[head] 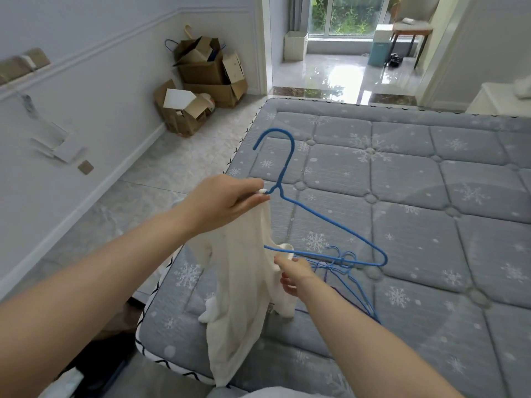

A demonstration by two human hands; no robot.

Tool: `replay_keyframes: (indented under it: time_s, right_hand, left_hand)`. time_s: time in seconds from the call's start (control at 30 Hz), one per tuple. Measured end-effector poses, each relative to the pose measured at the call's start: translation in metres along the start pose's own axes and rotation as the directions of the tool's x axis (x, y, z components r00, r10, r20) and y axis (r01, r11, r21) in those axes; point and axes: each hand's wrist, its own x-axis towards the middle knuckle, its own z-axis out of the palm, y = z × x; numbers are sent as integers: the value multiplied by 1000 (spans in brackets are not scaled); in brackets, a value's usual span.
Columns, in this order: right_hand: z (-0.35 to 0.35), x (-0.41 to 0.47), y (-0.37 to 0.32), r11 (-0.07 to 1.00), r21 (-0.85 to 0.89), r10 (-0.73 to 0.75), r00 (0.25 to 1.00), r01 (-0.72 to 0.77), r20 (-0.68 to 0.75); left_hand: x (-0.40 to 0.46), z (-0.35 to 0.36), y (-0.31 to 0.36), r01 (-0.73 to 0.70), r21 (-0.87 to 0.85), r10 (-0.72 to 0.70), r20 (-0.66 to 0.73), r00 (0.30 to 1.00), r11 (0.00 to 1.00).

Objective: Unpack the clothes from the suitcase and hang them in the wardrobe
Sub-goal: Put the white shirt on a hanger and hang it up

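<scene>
A blue wire hanger is held up over the grey mattress, hook pointing away from me. My left hand pinches the hanger's neck together with the top of a cream-white garment, which hangs down from that hand. My right hand grips a fold of the same garment by the hanger's bottom bar. Several more blue hangers lie on the mattress under the held one. The suitcase and wardrobe are not in view.
Cardboard boxes are piled in the far left corner on the tiled floor. A doorway beyond the mattress opens to a glossy floor, a white bin and a stool. A dark object sits low left by the mattress corner.
</scene>
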Motion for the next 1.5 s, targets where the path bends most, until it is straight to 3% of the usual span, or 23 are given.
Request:
replay_keyframes:
  time_s: [0.1,0.23,0.37,0.5,0.63,0.73,0.87,0.97,1.07,1.23,1.3,1.33,1.4,1.43,1.5]
  right_hand:
    - [-8,10,5,981,183,-42,995,57,-86]
    - [-35,10,2,776,625,-70,997,83,-46]
    - [-59,12,-6,714,693,-82,995,101,-60]
    - [-74,36,-7,797,593,-111,993,113,-40]
    - [-80,9,-23,856,480,-129,979,191,-159]
    - [-79,-20,-36,908,203,-274,886,367,-374]
    - [-77,-43,-51,894,-164,-446,785,418,-429]
    - [-70,-58,-62,848,-285,-528,759,447,-380]
    - [-58,-76,-75,819,-295,-570,762,493,-308]
    - [-44,-104,-99,867,-67,-499,860,494,-107]
    - [-50,-112,-107,890,49,-456,885,453,93]
    - [-54,-116,-110,880,57,-474,860,472,191]
    - [-58,-118,-113,783,-123,-550,771,610,322]
    - [-58,-119,-115,651,-283,-606,707,705,365]
    - [-55,-116,-120,262,-590,-726,559,764,400]
  left_hand:
    - [-3,-6,-2,1,-22,-1,11,1000,1000]
    - [-14,-9,-17,0,-16,0,38,999,1000]
    - [-28,-3,-35,9,13,-10,42,999,1000]
    - [-35,3,-46,51,69,-55,60,997,996]
    - [-38,17,-48,78,80,-85,83,993,994]
    - [-39,31,-53,76,127,-84,59,995,989]
    - [-35,45,-45,127,180,-126,-17,992,976]
    - [-29,53,-30,157,203,-144,-80,986,967]
    - [-24,59,-14,184,188,-170,-91,981,965]
    - [-16,62,-10,289,-2,-289,1,957,957]
    - [-17,54,-20,294,-110,-292,36,956,949]
    - [-17,48,-25,284,-144,-281,44,959,948]
    - [-18,36,-35,265,-186,-263,37,964,946]
    - [-19,29,-39,261,-206,-264,17,964,943]
    - [-22,18,-44,249,-251,-262,-16,965,935]
